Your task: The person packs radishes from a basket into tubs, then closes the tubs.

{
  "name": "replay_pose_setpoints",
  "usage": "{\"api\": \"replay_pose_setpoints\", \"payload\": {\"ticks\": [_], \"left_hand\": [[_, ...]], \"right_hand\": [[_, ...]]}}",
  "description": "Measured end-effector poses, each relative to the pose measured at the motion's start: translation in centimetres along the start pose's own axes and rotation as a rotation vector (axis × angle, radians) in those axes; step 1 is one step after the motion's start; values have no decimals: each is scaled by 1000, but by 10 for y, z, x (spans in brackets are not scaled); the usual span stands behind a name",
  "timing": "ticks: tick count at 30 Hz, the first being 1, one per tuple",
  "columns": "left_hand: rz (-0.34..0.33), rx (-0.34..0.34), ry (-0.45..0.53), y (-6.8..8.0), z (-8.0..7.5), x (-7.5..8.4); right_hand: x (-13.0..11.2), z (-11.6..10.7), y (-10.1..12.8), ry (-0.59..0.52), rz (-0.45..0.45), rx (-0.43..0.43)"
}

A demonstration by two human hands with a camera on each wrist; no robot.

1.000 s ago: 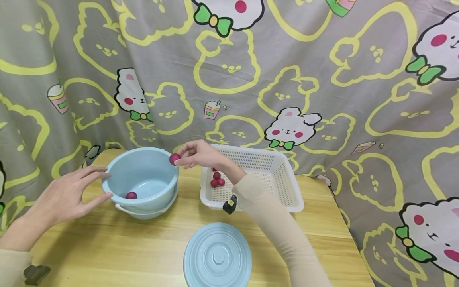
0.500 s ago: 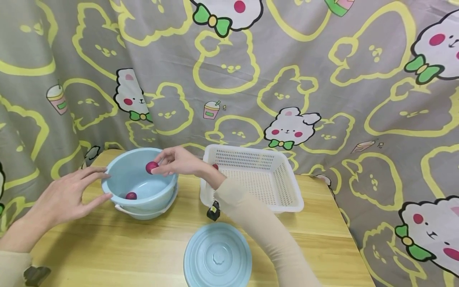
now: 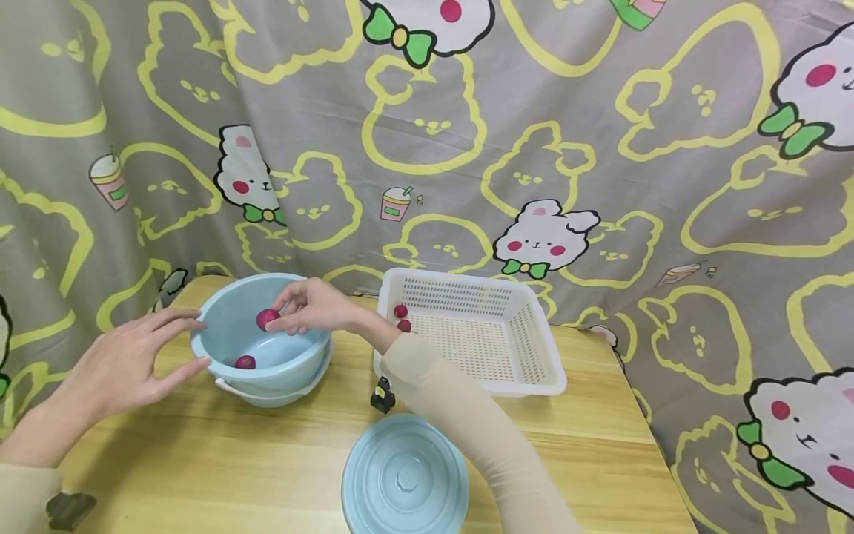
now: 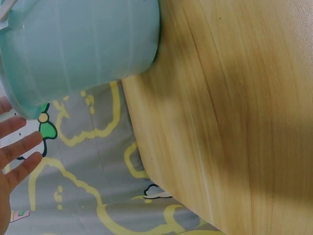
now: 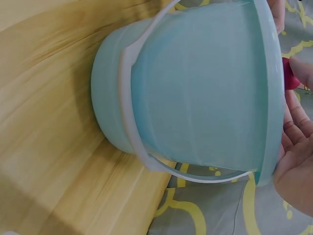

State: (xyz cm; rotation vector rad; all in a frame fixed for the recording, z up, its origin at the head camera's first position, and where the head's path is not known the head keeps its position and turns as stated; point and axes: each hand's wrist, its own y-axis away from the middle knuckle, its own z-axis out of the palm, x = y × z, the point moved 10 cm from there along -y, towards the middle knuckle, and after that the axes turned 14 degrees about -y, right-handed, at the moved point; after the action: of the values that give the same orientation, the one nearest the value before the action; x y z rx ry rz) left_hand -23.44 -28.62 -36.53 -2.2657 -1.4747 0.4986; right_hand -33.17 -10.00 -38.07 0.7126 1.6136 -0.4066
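Note:
A light-blue bucket (image 3: 293, 371) stands at the table's left side. My right hand (image 3: 313, 305) pinches a small round dark-red ball (image 3: 267, 320) between thumb and fingertips, over the bucket's mouth. In the right wrist view the ball (image 5: 289, 76) shows just past the rim, with the palm beside the rim. A second dark-red ball (image 3: 245, 363) lies on the bucket's floor. My left hand (image 3: 127, 363) has its fingers spread, their tips at the bucket's left rim. Those fingers (image 4: 22, 147) appear extended in the left wrist view too.
Right of the bucket is a white perforated basket (image 3: 467, 278); red balls (image 3: 400, 311) show at its left end, partly behind my right arm. A round light-blue lid (image 3: 405, 475) lies near the front. The bucket's handle (image 5: 127, 93) hangs down its side. A patterned curtain (image 3: 440, 200) rises behind.
My right hand has carried the red ball left, from the bucket's right rim to over its opening. The left hand stays at the left rim.

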Motion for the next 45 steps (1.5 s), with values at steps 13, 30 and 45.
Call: {"api": "replay_pose_setpoints", "payload": {"ticks": [13,30,45], "left_hand": [[9,5,0,-1,0,0],[-10,7,14,-1,-1,0],[-8,11,14,-3,-2,0]], "right_hand": [[4,4,-7,111,13,11],[1,-1,-5,59,8,51],[-15,-16,15,-30,-67,31]]}}
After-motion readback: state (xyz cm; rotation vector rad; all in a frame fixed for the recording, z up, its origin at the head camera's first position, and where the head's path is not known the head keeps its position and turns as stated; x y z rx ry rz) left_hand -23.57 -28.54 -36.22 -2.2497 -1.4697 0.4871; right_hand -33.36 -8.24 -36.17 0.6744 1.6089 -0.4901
